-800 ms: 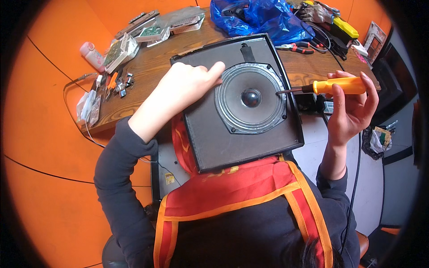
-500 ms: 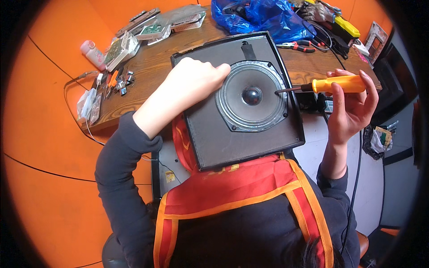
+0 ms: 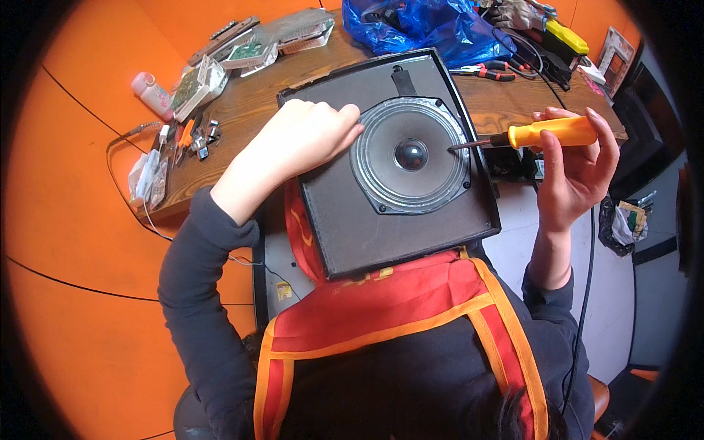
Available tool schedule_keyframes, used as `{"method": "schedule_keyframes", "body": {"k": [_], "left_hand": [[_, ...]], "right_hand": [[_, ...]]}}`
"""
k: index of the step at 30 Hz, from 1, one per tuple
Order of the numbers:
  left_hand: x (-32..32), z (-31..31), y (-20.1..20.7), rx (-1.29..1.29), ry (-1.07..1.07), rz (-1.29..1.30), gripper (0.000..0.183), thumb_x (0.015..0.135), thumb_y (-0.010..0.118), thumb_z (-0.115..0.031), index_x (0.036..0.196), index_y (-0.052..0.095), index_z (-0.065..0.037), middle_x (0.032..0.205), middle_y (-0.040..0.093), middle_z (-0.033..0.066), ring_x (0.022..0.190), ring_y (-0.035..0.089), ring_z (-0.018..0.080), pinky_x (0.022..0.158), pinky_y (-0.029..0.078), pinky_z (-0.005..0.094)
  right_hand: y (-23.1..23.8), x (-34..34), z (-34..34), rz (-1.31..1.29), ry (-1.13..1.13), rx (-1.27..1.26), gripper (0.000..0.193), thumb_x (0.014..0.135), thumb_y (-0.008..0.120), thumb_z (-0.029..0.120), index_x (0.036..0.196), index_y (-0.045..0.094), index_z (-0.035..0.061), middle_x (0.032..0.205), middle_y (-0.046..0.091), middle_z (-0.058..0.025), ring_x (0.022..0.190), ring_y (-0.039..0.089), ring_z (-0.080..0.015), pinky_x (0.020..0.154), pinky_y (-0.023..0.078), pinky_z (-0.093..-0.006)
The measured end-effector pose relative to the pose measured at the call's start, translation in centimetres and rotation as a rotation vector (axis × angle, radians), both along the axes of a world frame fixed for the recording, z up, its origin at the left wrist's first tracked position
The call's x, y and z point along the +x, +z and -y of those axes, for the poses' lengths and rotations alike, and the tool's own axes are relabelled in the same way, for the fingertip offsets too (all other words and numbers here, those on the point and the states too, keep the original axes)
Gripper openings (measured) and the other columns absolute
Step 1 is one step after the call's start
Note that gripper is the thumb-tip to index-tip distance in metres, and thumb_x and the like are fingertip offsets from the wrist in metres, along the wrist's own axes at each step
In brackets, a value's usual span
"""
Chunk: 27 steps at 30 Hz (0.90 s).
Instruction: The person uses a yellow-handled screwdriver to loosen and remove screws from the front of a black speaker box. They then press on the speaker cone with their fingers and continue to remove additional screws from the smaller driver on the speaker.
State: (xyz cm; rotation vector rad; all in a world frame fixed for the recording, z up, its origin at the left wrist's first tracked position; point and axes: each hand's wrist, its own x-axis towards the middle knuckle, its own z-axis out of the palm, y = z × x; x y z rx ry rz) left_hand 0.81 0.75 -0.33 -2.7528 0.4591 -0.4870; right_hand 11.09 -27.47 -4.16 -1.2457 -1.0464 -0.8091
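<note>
A black speaker box (image 3: 411,238) leans between the table edge and my red apron (image 3: 389,301), its round grey speaker (image 3: 389,176) facing up. My right hand (image 3: 572,172) grips a screwdriver (image 3: 550,133) by its yellow handle. In the picture the dark shaft crosses the box's right rim, and its tip appears over the cone, right of the shiny centre dome; I cannot tell whether it touches. My left hand (image 3: 312,136) is curled closed over the panel beside the speaker's left rim, thumb against the fingers. What it holds, if anything, is hidden.
On the wooden table (image 3: 249,110) lie a blue plastic bag (image 3: 433,33), red-and-black pliers (image 3: 488,71), circuit boards in white casings (image 3: 202,84) and a pink-white bottle (image 3: 152,95). Small tools and metal parts (image 3: 199,139) sit at the left. A black cable (image 3: 587,286) hangs at right.
My left hand has slid slightly left and down, its thumb drawing back from the speaker's rim. The screwdriver stays over the cone, hardly moved. The whole view has shifted a little.
</note>
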Motion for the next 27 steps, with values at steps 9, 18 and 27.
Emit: {"method": "schedule_keyframes", "body": {"k": [9,18,27], "left_hand": [[0.2,0.5,0.0,-0.141,0.024,-0.029,0.016,0.090,0.051,-0.020,0.086,0.045,-0.006,0.059,0.057,0.0148,0.060,0.059,0.0339,0.052,0.046,0.0412],[0.1,-0.2,-0.2,-0.373,0.052,0.135,0.022,0.089,0.052,-0.022,0.077,0.046,-0.004,0.060,0.055,0.0143,0.057,0.059,0.0299,0.051,0.045,0.0365],[-10.0,-4.6,-6.0,-3.013,-0.730,0.197,0.020,0.093,0.041,-0.015,0.075,0.039,-0.008,0.057,0.025,-0.0039,0.042,0.020,0.0070,0.038,0.016,0.0225]], "right_hand": [[-0.1,0.2,0.1,0.013,-0.027,-0.015,0.054,0.081,0.063,-0.004,0.127,0.037,0.0041,0.101,0.062,-0.0194,0.092,0.065,-0.0284,0.076,0.056,-0.0330],[0.0,0.2,0.1,0.034,-0.040,0.007,0.052,0.081,0.062,-0.006,0.126,0.036,0.0030,0.100,0.061,-0.0208,0.091,0.065,-0.0280,0.078,0.055,-0.0342],[0.7,0.1,-1.1,0.036,-0.054,0.084,0.050,0.083,0.060,-0.005,0.125,0.037,0.0048,0.100,0.061,-0.0214,0.090,0.064,-0.0266,0.081,0.053,-0.0335]]}}
